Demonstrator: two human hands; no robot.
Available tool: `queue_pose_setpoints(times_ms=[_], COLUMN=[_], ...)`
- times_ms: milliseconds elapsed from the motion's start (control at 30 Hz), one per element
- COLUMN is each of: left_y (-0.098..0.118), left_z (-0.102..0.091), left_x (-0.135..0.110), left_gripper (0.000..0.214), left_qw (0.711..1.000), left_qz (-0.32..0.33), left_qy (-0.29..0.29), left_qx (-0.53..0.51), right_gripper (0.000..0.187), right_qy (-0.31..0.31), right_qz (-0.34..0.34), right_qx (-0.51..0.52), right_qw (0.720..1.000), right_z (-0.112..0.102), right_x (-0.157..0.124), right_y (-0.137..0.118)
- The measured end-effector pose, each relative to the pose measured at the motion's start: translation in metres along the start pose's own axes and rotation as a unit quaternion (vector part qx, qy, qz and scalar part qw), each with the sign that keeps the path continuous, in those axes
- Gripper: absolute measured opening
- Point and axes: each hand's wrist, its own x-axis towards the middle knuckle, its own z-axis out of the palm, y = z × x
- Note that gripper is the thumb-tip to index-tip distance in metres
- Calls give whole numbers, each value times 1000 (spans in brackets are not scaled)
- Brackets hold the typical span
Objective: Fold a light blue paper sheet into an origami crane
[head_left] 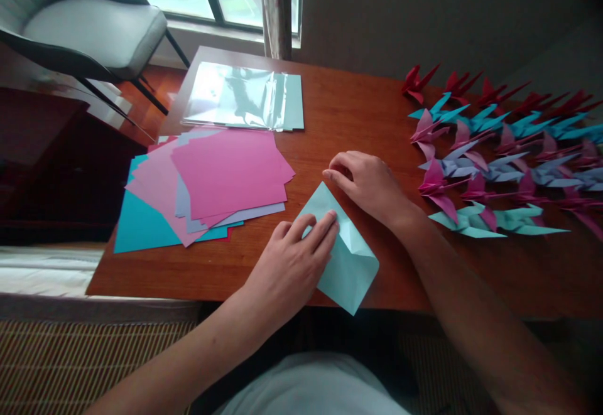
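Observation:
A light teal sheet of paper (351, 263), partly folded, lies near the front edge of the wooden table (339, 113). My left hand (292, 261) rests flat on the sheet's left part, fingers stretched out and pressing it down. My right hand (365, 183) sits at the sheet's upper corner, fingers curled with the tips pressed on the paper's edge. Both forearms reach in from the bottom of the view.
A loose stack of pink, lilac and blue paper squares (207, 183) lies to the left. Behind it is a clear plastic packet of sheets (245, 98). Rows of folded paper cranes (494, 151) fill the table's right side. A grey chair (89, 29) stands by the window.

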Motion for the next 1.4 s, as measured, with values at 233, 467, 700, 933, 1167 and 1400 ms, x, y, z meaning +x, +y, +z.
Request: queue_pose_setpoints(times_ms=[233,467,700,933,1167,1400], left_y=[4,3,1,-1,-7,-13], left_z=[4,3,3,3,2,-4], left_x=[-9,-11,-11,-10,-13,-12], left_gripper=[47,43,40,40,38,37], left_qw=[1000,999,999,998,990,942], left_qz=[-5,5,1,8,-52,-207], left_qy=[18,38,40,42,98,228], left_qx=[-9,-22,-36,-54,-90,-130], right_gripper=[54,35,16,32,23,27], right_qy=[-60,16,77,104,73,75], right_qz=[49,75,59,-32,-53,-39], right_qx=[126,59,-15,-106,-63,-49], right_qw=[989,995,995,988,994,995], right_z=[-37,-17,5,10,19,24], right_x=[-69,-94,-90,-91,-96,-102], right_y=[-11,-11,9,3,-3,-5])
